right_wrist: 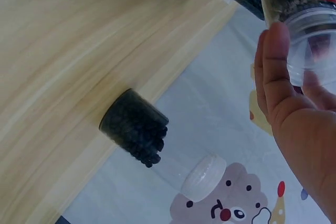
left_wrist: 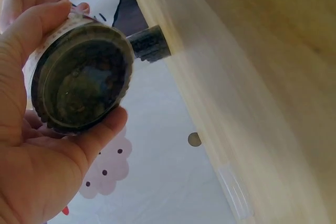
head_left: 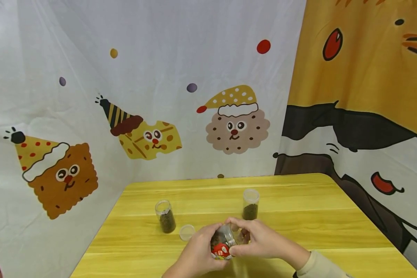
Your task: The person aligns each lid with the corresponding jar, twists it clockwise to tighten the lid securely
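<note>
My left hand [head_left: 199, 247] holds a clear jar [head_left: 219, 246] with a red label and dark contents, tilted above the table. In the left wrist view, the jar's round base [left_wrist: 86, 80] faces the camera, thumb and fingers around it. My right hand [head_left: 264, 240] grips the jar's clear, ridged end [head_left: 230, 234], fingers on one side and thumb on the other. Whether this end is a lid or part of the jar, I cannot tell. In the right wrist view, the clear end [right_wrist: 312, 51] sits between those fingers, the dark-filled part beyond it.
A clear jar [head_left: 166, 221] partly filled with dark grains stands at the left, its top apparently uncovered. Beside it lies a clear round lid [head_left: 187, 232]. Another jar [head_left: 250, 210] with dark pieces stands behind my right hand. The wooden table [head_left: 132, 239] meets printed curtains [head_left: 180, 38].
</note>
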